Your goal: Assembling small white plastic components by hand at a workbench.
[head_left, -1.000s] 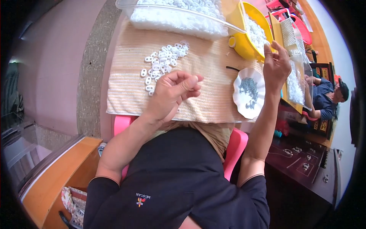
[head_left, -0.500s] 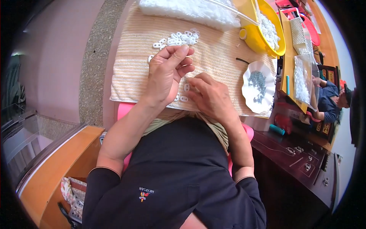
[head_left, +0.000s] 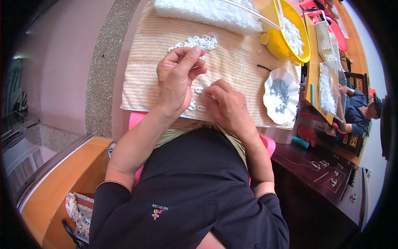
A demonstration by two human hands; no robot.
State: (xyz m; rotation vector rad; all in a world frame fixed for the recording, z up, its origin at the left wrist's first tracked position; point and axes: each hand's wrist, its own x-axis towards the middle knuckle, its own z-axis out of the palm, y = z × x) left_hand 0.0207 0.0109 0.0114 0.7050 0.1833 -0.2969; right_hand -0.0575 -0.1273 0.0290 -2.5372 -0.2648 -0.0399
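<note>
We take this for a home room doubling as a small workshop. The handwork side shows on the towel-covered worktop [head_left: 232, 60]: loose white two-holed pieces [head_left: 203, 41], a clear bin [head_left: 207, 20] of white parts at its far edge, a yellow bucket [head_left: 275, 49] at its far right corner, a scalloped dish [head_left: 269, 106] of dark bits by its right edge. Past that edge we see another seated person [head_left: 355, 106] near a clear tray [head_left: 327, 89] of white parts. The homely side we read from the pink plastic chair [head_left: 268, 144] at the near edge, and, beyond the near left corner, a wooden cabinet [head_left: 68, 178] with floral cloth [head_left: 72, 205].
</note>
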